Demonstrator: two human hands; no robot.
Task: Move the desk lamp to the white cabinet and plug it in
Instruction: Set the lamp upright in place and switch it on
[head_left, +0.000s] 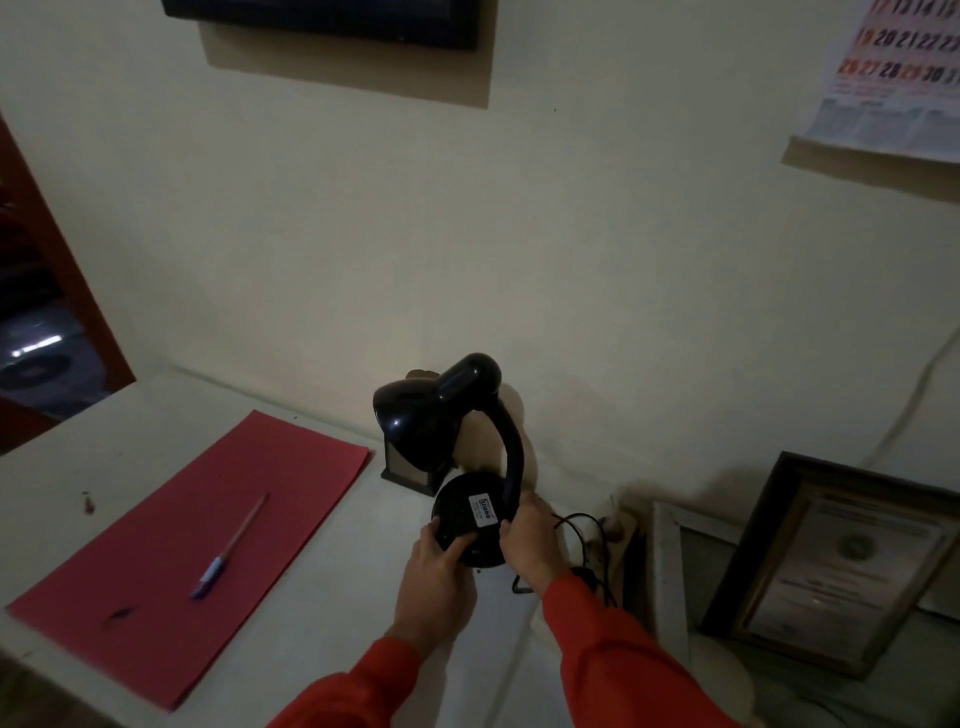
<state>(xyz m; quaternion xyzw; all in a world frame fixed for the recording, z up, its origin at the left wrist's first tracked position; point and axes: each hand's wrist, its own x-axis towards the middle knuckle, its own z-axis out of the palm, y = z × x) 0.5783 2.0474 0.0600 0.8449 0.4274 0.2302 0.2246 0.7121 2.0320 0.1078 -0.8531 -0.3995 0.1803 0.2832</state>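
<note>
A black desk lamp (457, 452) with a bent neck and a round base stands near the back of the white cabinet top (322, 613). A white label sits on the base. My left hand (434, 577) grips the base's near left rim. My right hand (527, 540) holds the base's right side where the neck rises. The lamp's black cord (582, 530) loops off to the right toward a pale power strip (615, 540) by the wall. I cannot tell whether the plug is seated in it.
A red paper sheet (171, 551) with a pen (228, 548) on it lies on the left of the cabinet top. A small dark box (402, 470) stands behind the lamp. A framed certificate (831, 561) leans at the right. A calendar (904, 78) hangs above.
</note>
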